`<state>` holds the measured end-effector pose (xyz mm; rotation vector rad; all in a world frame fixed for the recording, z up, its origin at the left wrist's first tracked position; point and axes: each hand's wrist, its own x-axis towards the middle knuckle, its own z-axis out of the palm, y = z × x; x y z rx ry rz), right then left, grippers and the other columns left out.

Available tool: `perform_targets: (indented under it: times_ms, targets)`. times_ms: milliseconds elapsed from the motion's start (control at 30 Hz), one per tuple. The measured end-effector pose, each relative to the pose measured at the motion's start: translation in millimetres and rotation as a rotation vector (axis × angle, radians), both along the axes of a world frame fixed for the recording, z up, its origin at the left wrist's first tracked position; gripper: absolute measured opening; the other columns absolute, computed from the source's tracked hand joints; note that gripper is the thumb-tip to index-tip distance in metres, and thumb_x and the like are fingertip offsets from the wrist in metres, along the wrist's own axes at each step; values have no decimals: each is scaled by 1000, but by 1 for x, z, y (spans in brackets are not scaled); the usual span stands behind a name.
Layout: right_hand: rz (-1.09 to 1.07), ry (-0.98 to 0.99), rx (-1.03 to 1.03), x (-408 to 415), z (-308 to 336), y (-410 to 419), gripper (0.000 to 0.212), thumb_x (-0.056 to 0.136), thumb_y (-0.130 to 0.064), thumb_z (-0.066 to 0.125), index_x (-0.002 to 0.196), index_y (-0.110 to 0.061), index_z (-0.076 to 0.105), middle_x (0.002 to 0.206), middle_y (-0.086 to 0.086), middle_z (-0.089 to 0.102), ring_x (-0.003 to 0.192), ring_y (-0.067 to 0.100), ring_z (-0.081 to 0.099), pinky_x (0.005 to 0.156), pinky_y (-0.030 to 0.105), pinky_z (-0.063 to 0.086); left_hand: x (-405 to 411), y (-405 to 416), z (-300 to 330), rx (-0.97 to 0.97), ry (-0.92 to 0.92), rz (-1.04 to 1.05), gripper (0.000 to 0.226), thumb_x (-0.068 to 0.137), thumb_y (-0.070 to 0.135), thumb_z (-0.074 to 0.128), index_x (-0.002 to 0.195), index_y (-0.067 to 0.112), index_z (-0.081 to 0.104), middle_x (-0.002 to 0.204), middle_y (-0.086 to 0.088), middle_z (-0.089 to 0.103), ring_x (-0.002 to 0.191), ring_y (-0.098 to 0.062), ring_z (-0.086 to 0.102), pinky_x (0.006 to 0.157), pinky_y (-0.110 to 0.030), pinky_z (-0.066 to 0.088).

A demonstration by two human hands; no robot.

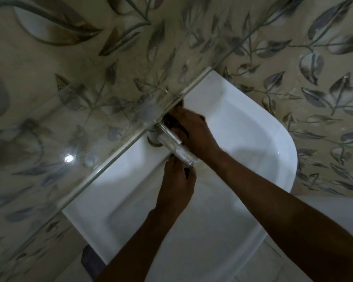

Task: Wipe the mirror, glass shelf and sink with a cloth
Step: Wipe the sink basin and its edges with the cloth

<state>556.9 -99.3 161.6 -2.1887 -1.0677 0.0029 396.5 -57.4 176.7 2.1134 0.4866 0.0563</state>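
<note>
Two bare forearms enter from the lower edge, one from the bottom centre and one from the lower right corner. No sleeve, cuff, glove, watch, bracelet or ring shows on either arm, which are uncovered from the frame edge to the wrist. The left hand [176, 187] is bare, its back turned toward the camera, with the knuckles and the line of the wrist visible. The right hand [194, 132] is likewise bare, seen from the back, its fingers partly hidden. The dim light leaves finer detail such as nails unclear.
</note>
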Motion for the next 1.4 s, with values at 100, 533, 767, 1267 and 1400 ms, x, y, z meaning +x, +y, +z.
perform_targets:
  times_ms: [100,533,767,1267,1400]
  targets:
    - [100,-7,-16,4,1,-9,48,97,-30,57,138,-4,56,141,13,57,132,26,51,115,30,35,-2,5,1,32,-18,-16,49,96,16,56,142,10,42,145,-9,43,118,11,22,89,12,13]
    - [-82,82,-58,25,-5,-8,60,100,-54,38,146,-16,45,148,8,48,136,27,46,109,52,41,-34,14,0,53,10,22,23,92,14,60,111,26,55,108,17,48,101,0,47,84,-2,37]
    - [-7,161,4,-37,18,-1,43,95,-13,61,135,0,53,140,21,54,133,30,49,113,47,38,-19,8,8,5,-59,36,24,96,21,58,111,38,50,112,19,47,104,-3,52,78,-3,38]
    - [-268,69,-168,79,7,-29,94,73,-59,56,146,-2,41,147,17,46,137,35,42,114,48,38,58,-6,-30,287,-165,-218,62,94,37,44,150,12,31,151,-9,40,138,-21,40,112,-36,40]
    - [-224,4,-255,83,7,-51,63,95,-25,56,150,-2,36,155,17,37,144,31,35,121,40,28,50,-1,-32,277,-155,-260,63,94,29,54,150,15,29,148,-8,41,135,-20,42,112,-31,38]
